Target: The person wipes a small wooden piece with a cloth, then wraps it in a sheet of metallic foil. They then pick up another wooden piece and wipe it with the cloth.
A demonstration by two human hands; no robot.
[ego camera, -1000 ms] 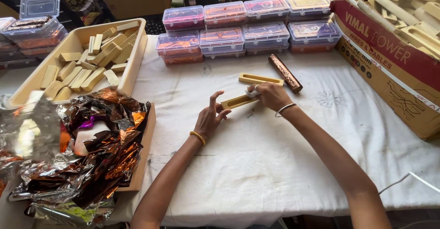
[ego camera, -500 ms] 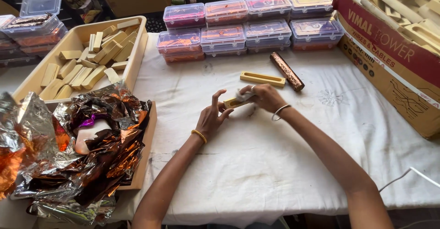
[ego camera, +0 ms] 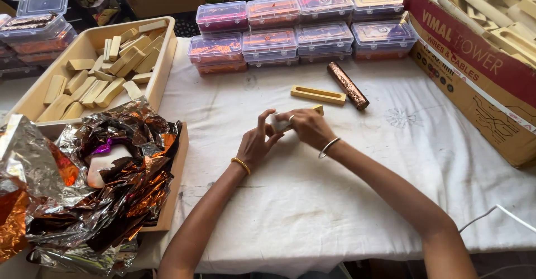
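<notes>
Centre frame: left hand point(ego camera: 258, 140) steadies, right hand point(ego camera: 306, 127) grips the yellow slotted block point(ego camera: 318, 110), mostly hidden under the fingers (only its far end shows), with a white wad point(ego camera: 278, 124) pinched against it. Beyond lie a second slotted block point(ego camera: 317, 94) and a foil-wrapped stick point(ego camera: 347, 85).

Two hands worked on the white cloth: left hand point(ego camera: 254, 143), right hand point(ego camera: 308, 127). Two slotted wooden frames: one held point(ego camera: 317, 110), one lying free point(ego camera: 317, 94). One foil-wrapped stick point(ego camera: 347, 85). Eight lidded plastic boxes point(ego camera: 270, 40) in two rows of four. Loose wooden blocks point(ego camera: 95, 83) in the tray, too jumbled to count.
</notes>
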